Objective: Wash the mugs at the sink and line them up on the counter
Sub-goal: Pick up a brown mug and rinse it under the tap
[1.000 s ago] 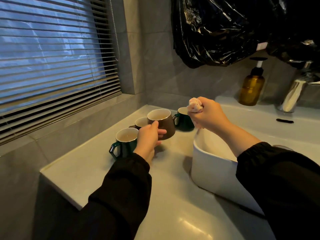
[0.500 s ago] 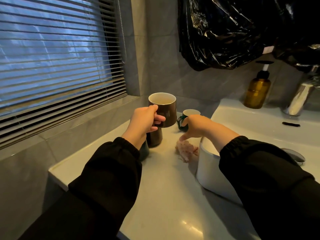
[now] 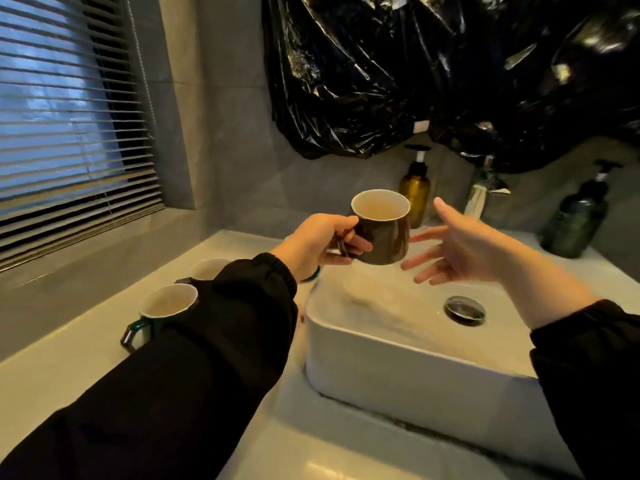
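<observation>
My left hand [image 3: 320, 244] grips a dark brown mug [image 3: 382, 228] by its handle and holds it upright over the white sink basin [image 3: 391, 362]. Its pale inside faces me. My right hand [image 3: 460, 245] is spread, fingers apart, just right of the mug without touching it. A green mug [image 3: 162, 306] stands on the counter [image 3: 69, 372] to the left, partly behind my left sleeve. A second mug's rim [image 3: 207, 268] shows behind it. The cloth is out of sight.
A chrome tap [image 3: 483, 194] stands behind the basin, with the drain plug [image 3: 465, 308] below. An amber pump bottle [image 3: 415, 188] and a dark green pump bottle [image 3: 576, 220] sit at the back. Black plastic sheeting [image 3: 433, 71] hangs above. Window blinds [image 3: 69, 116] fill the left.
My left hand has carried the brown mug from the counter rightward over the basin. My right hand dropped the cloth on the counter and has opened beside the mug.
</observation>
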Tool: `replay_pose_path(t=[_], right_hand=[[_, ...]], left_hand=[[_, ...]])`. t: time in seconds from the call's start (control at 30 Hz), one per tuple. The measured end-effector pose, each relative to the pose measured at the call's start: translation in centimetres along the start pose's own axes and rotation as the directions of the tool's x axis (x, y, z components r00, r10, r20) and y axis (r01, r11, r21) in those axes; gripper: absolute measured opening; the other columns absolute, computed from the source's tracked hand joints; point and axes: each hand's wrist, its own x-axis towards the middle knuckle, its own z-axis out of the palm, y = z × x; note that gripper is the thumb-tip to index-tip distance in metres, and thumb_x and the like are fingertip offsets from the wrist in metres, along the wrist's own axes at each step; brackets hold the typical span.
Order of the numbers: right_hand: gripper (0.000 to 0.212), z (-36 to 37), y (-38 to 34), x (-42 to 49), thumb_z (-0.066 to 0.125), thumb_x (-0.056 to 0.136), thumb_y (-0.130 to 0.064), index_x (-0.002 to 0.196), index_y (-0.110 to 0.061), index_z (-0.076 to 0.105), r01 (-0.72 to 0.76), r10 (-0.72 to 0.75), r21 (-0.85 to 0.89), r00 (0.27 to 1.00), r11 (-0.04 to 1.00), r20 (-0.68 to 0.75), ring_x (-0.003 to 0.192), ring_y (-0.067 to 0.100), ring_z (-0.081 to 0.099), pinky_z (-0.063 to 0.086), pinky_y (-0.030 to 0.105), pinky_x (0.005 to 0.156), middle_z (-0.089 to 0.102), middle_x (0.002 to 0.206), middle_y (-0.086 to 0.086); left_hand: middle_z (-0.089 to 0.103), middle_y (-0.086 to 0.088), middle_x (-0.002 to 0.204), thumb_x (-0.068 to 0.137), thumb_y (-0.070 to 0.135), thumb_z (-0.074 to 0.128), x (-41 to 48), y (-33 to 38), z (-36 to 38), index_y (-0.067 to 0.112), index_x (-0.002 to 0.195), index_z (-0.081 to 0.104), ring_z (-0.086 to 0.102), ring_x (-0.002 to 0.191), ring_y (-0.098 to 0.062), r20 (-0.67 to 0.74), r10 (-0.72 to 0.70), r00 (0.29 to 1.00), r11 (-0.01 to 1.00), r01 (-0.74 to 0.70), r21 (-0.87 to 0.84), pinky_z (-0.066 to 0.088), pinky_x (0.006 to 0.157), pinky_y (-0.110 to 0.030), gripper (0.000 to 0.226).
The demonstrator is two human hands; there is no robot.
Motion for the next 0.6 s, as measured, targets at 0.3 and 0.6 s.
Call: replay_pose_path(t=[0.3, 0.6], right_hand=[[0.096, -8.6, 4.4, -1.2, 0.024, 0.078, -0.083, 0.139, -0.011, 0.041, -0.131, 0.138, 0.261, 0.990, 0.956, -0.009, 0.089, 0.035, 0.070, 0.058, 0.031, 0.058, 0.065, 0.116, 0.025], [0.064, -10.9, 6.4, 1.8, 0.062, 0.081, -0.056, 0.129, -0.016, 0.048, 0.023, 0.080, 0.414, 0.970, 0.910, -0.230, 0.109, 0.033, 0.061, 0.055, 0.043, 0.083, 0.065, 0.119, 0.014]], left_hand=[[0.069, -0.006, 0.095, 0.097, 0.017, 0.048, 5.1, -0.3, 8.6, 0.011, 0.086, 0.068, 0.057, 0.090, -0.015, 0.432, 0.132, 0.892, 0.851, -0.325, 0.411, 0.045, 0.089, -0.031, 0.024], [0.062, -0.008, 0.105, 0.093, 0.020, 0.057, 9.6, -2.0, 12.9, 0.009, 0.107, 0.067, 0.055, 0.097, -0.022, 0.469, 0.270, 0.841, 0.362, -0.540, 0.760, 0.043, 0.084, -0.029, 0.021]])
